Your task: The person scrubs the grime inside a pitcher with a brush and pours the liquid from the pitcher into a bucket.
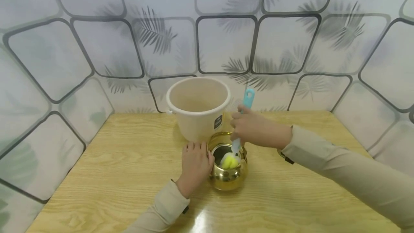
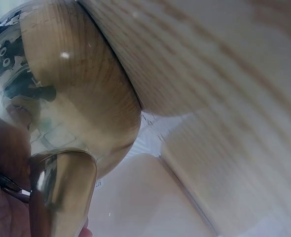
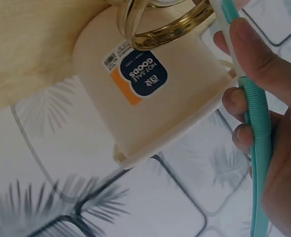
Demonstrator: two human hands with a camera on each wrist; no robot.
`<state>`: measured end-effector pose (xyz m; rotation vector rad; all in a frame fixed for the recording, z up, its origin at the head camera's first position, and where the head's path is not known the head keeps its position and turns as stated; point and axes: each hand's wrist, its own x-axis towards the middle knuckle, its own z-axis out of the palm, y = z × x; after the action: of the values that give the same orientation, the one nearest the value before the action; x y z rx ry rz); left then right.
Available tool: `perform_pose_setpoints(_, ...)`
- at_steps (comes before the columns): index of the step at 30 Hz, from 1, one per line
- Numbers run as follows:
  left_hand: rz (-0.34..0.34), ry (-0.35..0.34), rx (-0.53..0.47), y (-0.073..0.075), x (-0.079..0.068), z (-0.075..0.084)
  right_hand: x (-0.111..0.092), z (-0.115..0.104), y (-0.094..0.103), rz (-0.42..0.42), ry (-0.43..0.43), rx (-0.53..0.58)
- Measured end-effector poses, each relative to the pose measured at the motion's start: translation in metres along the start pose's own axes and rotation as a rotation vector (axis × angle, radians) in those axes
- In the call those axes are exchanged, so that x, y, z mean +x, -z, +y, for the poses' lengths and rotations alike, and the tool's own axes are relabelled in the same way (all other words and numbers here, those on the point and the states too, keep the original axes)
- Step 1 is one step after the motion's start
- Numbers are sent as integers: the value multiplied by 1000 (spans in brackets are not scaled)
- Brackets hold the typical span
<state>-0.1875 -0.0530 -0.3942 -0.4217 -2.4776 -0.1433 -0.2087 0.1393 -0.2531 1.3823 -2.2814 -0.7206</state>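
A shiny gold kettle (image 1: 226, 182) stands on the table with its round mouth uncovered. My left hand (image 1: 195, 161) holds it on its left side, around the spout (image 2: 61, 192) in the left wrist view. In my right hand (image 1: 258, 128) is a cleaning brush (image 1: 248, 98) with a teal handle. That hand's fingers wrap the ribbed grip (image 3: 256, 103) in the right wrist view. The brush's yellow and white sponge head (image 1: 230, 161) sits at the kettle's mouth, by the near rim. The raised gold kettle handle (image 3: 172, 34) arches behind the brush.
A cream bucket (image 1: 197, 128) with a dark label stands right behind the kettle, near the wall. The light wood table (image 1: 129, 168) meets the patterned wall covering (image 1: 226, 42) at the back and sides.
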Motion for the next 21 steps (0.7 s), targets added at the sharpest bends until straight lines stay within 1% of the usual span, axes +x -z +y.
perform_pose_setpoints(2, -17, 4, -4, 1, 0, 0, 0, 3, -4, 22, 14, 54)
perform_pose_setpoints(5, -37, 6, -4, 2, 0, 1, 0, 3, -11, 76, -1, 129)
perform_pose_setpoints(7, -45, 3, 0, 1, 0, 1, -1, 1, -16, 111, -33, 158)
perform_pose_setpoints(10, -56, -4, -5, 0, 0, 0, -4, -6, -24, 158, -110, 199)
perform_pose_setpoints(13, -63, -16, -18, -1, 0, -2, -9, -14, -29, 196, -182, 201)
perform_pose_setpoints(15, -67, -26, -25, -1, 1, -3, -13, -19, -30, 210, -212, 173)
perform_pose_setpoints(21, -78, -50, -15, -2, 2, -4, -20, -33, -30, 254, -256, 32)
